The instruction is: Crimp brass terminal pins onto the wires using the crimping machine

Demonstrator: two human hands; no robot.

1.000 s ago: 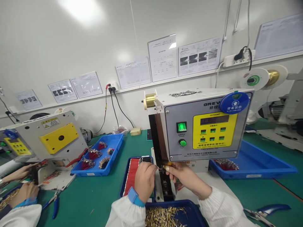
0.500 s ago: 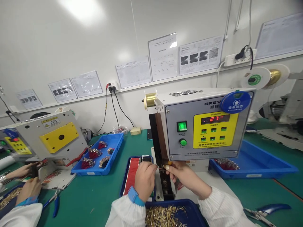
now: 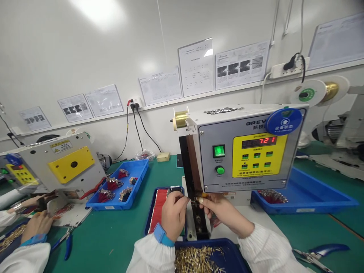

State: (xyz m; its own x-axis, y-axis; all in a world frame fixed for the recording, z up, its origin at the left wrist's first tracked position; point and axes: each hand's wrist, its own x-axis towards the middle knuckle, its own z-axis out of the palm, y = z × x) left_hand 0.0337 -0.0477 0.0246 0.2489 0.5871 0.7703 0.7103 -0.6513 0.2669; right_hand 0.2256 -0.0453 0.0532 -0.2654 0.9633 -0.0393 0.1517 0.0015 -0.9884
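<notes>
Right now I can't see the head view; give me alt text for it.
The person's left hand and right hand nearly meet below the yellow panel of a grey machine, fingertips pinching something too small to identify. In front, a dark blue tray holds gold-coloured metal pieces. At far left, a co-worker's hand is beside another machine.

Pale wall [image 3: 127, 49] spans 10 to 2 o'clock, bright glare [image 3: 98, 11] at 11. Posted sheet [image 3: 196, 70], 12 o'clock. Green tabletop [image 3: 113, 242], 7 o'clock.
</notes>
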